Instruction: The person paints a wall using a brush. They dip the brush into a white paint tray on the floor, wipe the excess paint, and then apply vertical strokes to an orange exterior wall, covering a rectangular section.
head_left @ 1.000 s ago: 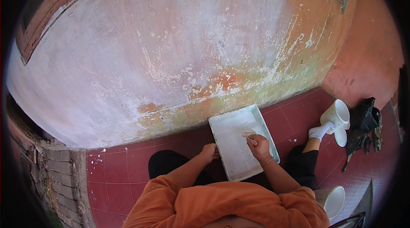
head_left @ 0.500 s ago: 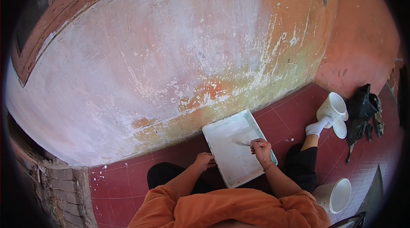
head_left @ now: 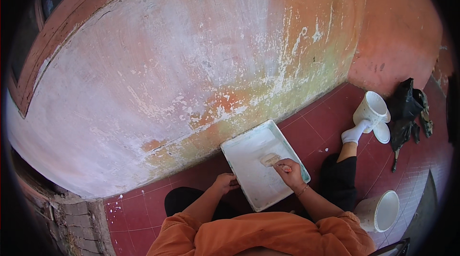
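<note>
A white rectangular tray (head_left: pixel 254 193) with a worn greenish rim lies tilted in view in front of me, its inside coated with whitish paint. My right hand (head_left: pixel 292 175) is closed round the orange handle of a flat paintbrush (head_left: pixel 270 159). The brush's pale bristles are over the middle of the tray; whether they touch its bottom is hard to see. At the tray's left edge, my left hand (head_left: pixel 225 182) has its fingers curled against the rim, partly hidden.
Ahead stands a peeling wall (head_left: pixel 191 64), partly whitened over orange. A white bucket (head_left: pixel 371 107) and a round lid (head_left: pixel 382 132) stand right by my socked foot (head_left: pixel 354 133). Another bucket (head_left: pixel 383 211) is nearer. Black plastic bags (head_left: pixel 405 107) lie far right on red tiles (head_left: pixel 306 131).
My right hand has turned the brush, and its flat bristles now face up more over the tray's middle. The left hand stays at the rim. The whole view has shifted slightly.
</note>
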A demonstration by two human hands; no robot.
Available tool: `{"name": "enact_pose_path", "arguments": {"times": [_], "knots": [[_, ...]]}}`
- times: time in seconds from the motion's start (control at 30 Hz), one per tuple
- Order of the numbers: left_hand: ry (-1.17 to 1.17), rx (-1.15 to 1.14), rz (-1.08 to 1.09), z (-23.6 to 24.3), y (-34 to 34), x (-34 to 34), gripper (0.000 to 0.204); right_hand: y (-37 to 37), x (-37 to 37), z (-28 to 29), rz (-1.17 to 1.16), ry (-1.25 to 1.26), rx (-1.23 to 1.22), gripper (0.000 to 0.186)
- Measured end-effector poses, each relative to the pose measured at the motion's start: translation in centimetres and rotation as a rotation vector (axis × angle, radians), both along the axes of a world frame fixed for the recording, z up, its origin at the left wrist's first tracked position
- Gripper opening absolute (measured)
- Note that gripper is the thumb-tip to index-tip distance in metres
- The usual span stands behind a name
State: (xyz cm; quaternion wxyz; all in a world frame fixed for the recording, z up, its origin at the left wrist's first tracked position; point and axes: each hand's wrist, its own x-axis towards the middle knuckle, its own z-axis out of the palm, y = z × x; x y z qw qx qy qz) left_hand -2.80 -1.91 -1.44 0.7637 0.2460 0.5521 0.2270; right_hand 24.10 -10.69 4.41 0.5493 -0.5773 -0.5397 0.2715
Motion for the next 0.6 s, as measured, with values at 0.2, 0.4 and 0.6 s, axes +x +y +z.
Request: {"name": "enact_pose_path", "arguments": {"times": [0.2,0.4,0.6], "knots": [[0.0,0.025,0.013,-0.6,-0.1,-0.4,0.015,-1.8,-2.0,0.6,0.115,-0.345,0.007,0.013],[0.04,0.001,0.008,-0.8,-0.3,0.2,0.014,-2.3,-0.7,-1.9,0.003,0.103,-0.18,0.017],[0.051,0.002,0.008,-1.5,-0.5,-0.7,0.015,-1.9,0.5,2.9,-0.005,0.612,-0.227,0.017]]}}
